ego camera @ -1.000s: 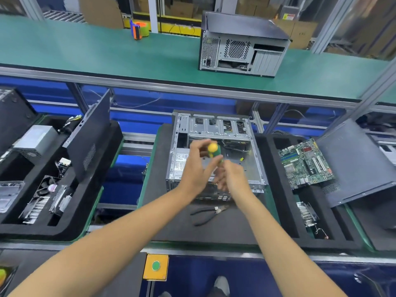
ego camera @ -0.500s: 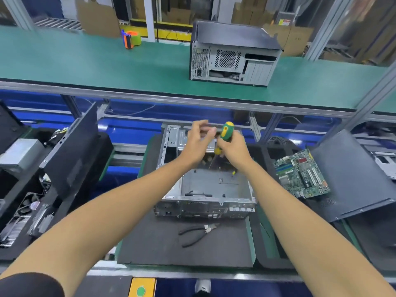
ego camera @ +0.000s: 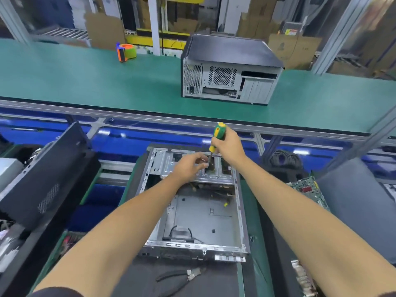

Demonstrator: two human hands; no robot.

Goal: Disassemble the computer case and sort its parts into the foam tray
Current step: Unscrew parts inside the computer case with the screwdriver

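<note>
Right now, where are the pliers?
Head view, bottom centre: the pliers lie on the dark foam mat, just in front of the open computer case, between the person's forearms.

A dark foam mat [ego camera: 214, 281] carries the open computer case [ego camera: 205, 215] and, seemingly, pliers [ego camera: 182, 275].

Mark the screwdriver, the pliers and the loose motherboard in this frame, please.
screwdriver [ego camera: 219, 133], head view, on the green and yellow handle above the right hand's grip.
pliers [ego camera: 182, 275], head view, on the dark handles near the pivot.
motherboard [ego camera: 308, 187], head view, on the green board's visible face.
</note>
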